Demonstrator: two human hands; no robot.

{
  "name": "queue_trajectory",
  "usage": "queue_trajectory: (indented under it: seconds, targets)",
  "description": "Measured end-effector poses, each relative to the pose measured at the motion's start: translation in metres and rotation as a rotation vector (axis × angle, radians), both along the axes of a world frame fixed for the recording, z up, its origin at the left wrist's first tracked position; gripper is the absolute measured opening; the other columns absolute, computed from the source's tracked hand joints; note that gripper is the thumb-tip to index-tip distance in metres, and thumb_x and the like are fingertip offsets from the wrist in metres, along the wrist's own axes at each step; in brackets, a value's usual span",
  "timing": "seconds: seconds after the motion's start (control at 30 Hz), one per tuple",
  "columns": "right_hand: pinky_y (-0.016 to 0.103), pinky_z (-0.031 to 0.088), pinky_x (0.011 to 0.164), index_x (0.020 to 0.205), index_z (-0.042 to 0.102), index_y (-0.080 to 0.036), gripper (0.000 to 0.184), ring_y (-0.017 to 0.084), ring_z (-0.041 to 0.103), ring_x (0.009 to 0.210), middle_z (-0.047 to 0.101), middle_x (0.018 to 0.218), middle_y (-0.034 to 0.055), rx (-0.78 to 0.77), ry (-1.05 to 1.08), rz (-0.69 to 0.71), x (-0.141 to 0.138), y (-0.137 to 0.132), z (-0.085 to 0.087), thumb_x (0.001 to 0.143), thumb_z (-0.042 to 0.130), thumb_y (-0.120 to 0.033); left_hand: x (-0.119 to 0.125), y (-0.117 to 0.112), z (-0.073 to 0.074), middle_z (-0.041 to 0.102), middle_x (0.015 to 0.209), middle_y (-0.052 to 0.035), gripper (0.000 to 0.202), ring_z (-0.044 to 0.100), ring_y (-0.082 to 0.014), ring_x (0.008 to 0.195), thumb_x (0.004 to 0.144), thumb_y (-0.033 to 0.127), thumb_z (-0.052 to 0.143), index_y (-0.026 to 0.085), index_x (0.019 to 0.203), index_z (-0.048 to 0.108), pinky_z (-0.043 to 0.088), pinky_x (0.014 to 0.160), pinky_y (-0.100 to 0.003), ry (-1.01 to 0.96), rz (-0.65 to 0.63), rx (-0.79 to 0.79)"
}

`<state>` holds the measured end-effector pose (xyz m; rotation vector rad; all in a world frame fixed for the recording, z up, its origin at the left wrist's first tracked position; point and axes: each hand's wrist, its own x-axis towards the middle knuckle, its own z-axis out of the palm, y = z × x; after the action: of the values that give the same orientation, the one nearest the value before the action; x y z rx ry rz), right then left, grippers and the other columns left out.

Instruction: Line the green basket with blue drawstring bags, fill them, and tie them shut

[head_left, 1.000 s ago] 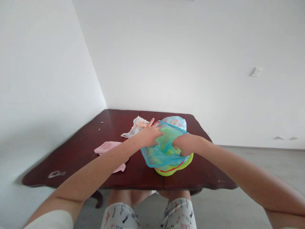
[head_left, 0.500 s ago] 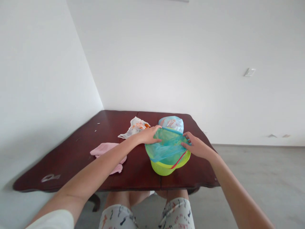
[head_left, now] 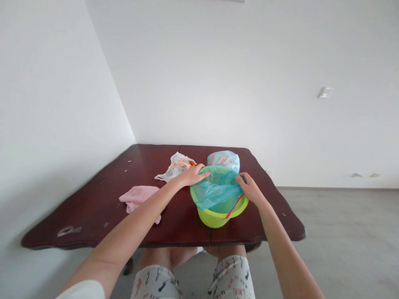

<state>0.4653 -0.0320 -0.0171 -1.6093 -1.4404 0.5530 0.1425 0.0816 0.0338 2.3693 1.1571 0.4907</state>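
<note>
A lime green plastic basket (head_left: 215,218) stands on the dark wooden table (head_left: 174,228) near its front edge. A thin blue plastic bag (head_left: 216,191) with a red drawstring lies inside it, draped over the near rim. My left hand (head_left: 190,177) rests on the basket's left rim, fingers pinching the bag's edge there. My right hand (head_left: 249,189) grips the bag's edge at the right rim.
Behind the basket sits a tied blue bag (head_left: 223,159) with something inside. A crumpled white bag (head_left: 176,166) with orange bits lies to the left of it. A pink cloth (head_left: 139,197) lies on the table's left half. White walls surround the table.
The bag, held up over the basket a second ago, has been lowered into it. Both hands have moved outward to the basket's rim with the bag's edge.
</note>
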Motion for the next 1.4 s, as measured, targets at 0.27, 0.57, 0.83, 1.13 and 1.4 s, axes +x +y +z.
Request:
queue_trajectory:
  seconds: [0.27, 0.57, 0.83, 1.13, 1.4]
  targets:
    - [0.06, 0.054, 0.134, 0.14, 0.083, -0.033, 0.031, 0.034, 0.069, 0.153, 0.076, 0.159, 0.0115, 0.285, -0.217, 0.21, 0.009, -0.1, 0.012, 0.118, 0.06, -0.034, -0.04, -0.103, 0.011, 0.079, 0.164, -0.0115, 0.053, 0.067, -0.0388, 0.163, 0.114, 0.065, 0.074, 0.03, 0.155, 0.077, 0.041, 0.146, -0.065, -0.136, -0.245, 0.313]
    - [0.056, 0.064, 0.103, 0.137, 0.083, -0.033, 0.04, 0.034, 0.072, 0.116, 0.077, 0.121, 0.0106, 0.366, -0.371, 0.069, -0.007, -0.126, 0.004, 0.107, 0.066, -0.014, -0.025, -0.172, -0.02, 0.09, 0.135, -0.0045, 0.012, 0.083, -0.0267, 0.133, 0.118, 0.03, 0.076, 0.032, 0.129, 0.082, 0.052, 0.139, -0.055, -0.262, -0.315, 0.342]
    - [0.052, 0.066, 0.101, 0.109, 0.076, -0.032, 0.012, 0.032, 0.078, 0.117, 0.078, 0.125, 0.0107, 0.482, -0.309, 0.024, -0.011, -0.133, -0.012, 0.111, 0.071, -0.021, -0.029, -0.176, -0.048, 0.091, 0.121, -0.0013, 0.032, 0.085, -0.023, 0.118, 0.115, 0.01, 0.072, 0.031, 0.138, 0.077, 0.054, 0.139, -0.053, -0.322, -0.243, 0.489]
    - [0.044, 0.066, 0.091, 0.129, 0.074, -0.031, 0.028, 0.028, 0.078, 0.103, 0.077, 0.111, 0.0081, 0.51, -0.236, 0.07, -0.029, -0.137, -0.023, 0.11, 0.064, -0.013, -0.025, -0.191, -0.061, 0.092, 0.132, -0.0034, 0.031, 0.084, -0.0235, 0.13, 0.112, 0.028, 0.089, 0.031, 0.138, 0.074, 0.043, 0.145, -0.052, -0.516, -0.311, 0.447]
    - [0.044, 0.065, 0.089, 0.116, 0.078, -0.03, 0.024, 0.029, 0.075, 0.109, 0.072, 0.122, 0.0116, 0.551, -0.082, 0.125, -0.034, -0.141, -0.027, 0.11, 0.061, -0.013, -0.031, -0.195, -0.089, 0.085, 0.156, -0.0071, 0.042, 0.07, -0.0245, 0.162, 0.118, 0.013, 0.074, 0.029, 0.156, 0.071, 0.026, 0.155, -0.053, -0.337, -0.139, 0.616]
